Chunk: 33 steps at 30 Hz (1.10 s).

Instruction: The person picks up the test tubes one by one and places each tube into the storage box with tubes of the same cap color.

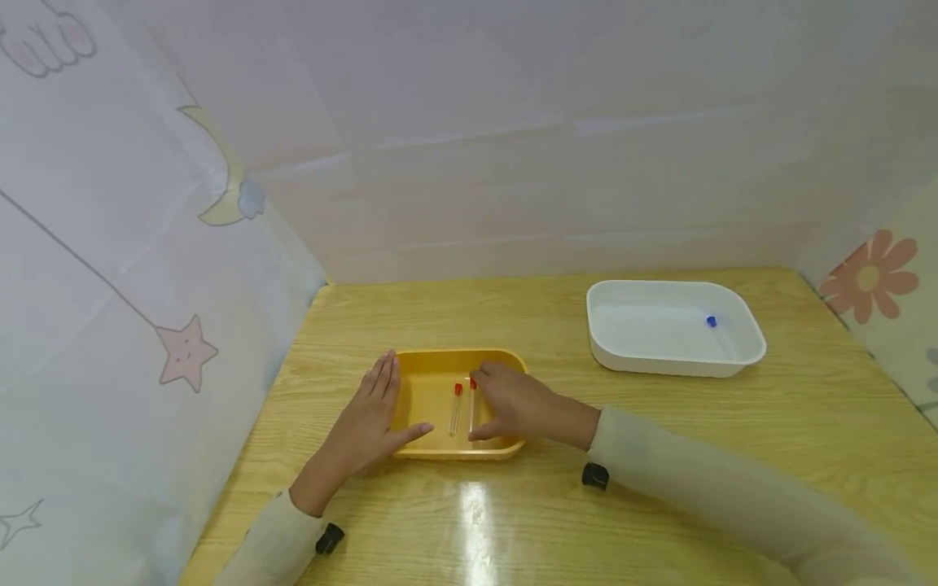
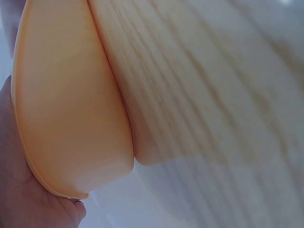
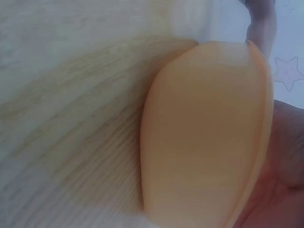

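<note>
A yellow plastic tray point(image 1: 454, 455) sits on the wooden table, with two clear tubes with red caps lying inside. One red-capped tube point(image 1: 456, 411) lies near the middle; the other tube point(image 1: 472, 407) is just right of it, beside the right hand. My left hand point(image 1: 370, 419) rests over the tray's left rim, fingers straight and thumb spread along the near side. Across the right rim reaches my right hand point(image 1: 513, 399), its fingertips by the second tube's cap and its thumb by the lower end. Both wrist views show mainly the tray's outer wall point(image 2: 71, 104).
A white tray point(image 1: 663, 364) stands at the back right, holding a clear tube with a blue cap point(image 1: 712, 321). Printed cloth point(image 1: 513, 163) hangs behind and beside the wooden table point(image 1: 410, 521).
</note>
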Each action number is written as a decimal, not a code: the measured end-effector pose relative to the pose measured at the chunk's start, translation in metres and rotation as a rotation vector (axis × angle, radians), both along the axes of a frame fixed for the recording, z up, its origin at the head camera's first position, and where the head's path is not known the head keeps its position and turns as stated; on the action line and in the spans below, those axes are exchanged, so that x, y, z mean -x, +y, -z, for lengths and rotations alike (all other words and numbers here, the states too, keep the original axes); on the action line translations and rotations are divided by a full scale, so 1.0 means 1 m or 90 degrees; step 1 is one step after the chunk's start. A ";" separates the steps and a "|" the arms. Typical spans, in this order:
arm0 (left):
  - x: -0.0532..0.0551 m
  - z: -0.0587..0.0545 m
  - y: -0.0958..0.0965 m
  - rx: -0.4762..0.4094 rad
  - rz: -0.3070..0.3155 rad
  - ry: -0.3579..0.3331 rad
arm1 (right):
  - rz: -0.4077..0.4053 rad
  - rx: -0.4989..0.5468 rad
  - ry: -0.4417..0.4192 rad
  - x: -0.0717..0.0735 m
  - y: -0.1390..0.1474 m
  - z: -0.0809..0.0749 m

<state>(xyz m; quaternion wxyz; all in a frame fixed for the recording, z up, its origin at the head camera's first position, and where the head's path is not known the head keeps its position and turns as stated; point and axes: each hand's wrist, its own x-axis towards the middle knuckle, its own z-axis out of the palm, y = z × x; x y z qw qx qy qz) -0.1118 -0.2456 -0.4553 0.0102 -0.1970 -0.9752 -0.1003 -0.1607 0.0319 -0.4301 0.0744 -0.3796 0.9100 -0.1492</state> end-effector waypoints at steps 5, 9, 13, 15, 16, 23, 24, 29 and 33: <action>-0.001 -0.001 0.000 -0.003 -0.001 -0.004 | -0.004 -0.008 0.017 -0.001 -0.004 0.006; -0.002 0.000 0.000 -0.008 0.005 0.005 | -0.010 -0.012 0.021 -0.001 -0.006 0.008; -0.001 0.000 0.001 -0.006 0.008 0.016 | -0.015 -0.022 0.024 -0.001 -0.009 0.007; -0.001 -0.001 0.001 -0.004 0.008 0.018 | -0.016 -0.031 0.026 -0.001 -0.010 0.006; -0.001 -0.001 0.001 -0.001 0.007 0.016 | -0.016 -0.035 0.028 -0.001 -0.011 0.006; 0.000 0.000 0.000 -0.003 0.004 0.013 | -0.003 -0.072 0.025 0.002 -0.018 0.012; 0.000 0.000 0.000 -0.002 0.004 0.010 | -0.001 -0.077 0.022 0.003 -0.019 0.013; 0.000 0.000 0.000 -0.003 0.003 0.004 | 0.004 -0.091 0.017 0.005 -0.023 0.016; 0.000 0.000 0.000 -0.004 0.004 0.007 | 0.005 -0.092 0.020 0.005 -0.025 0.016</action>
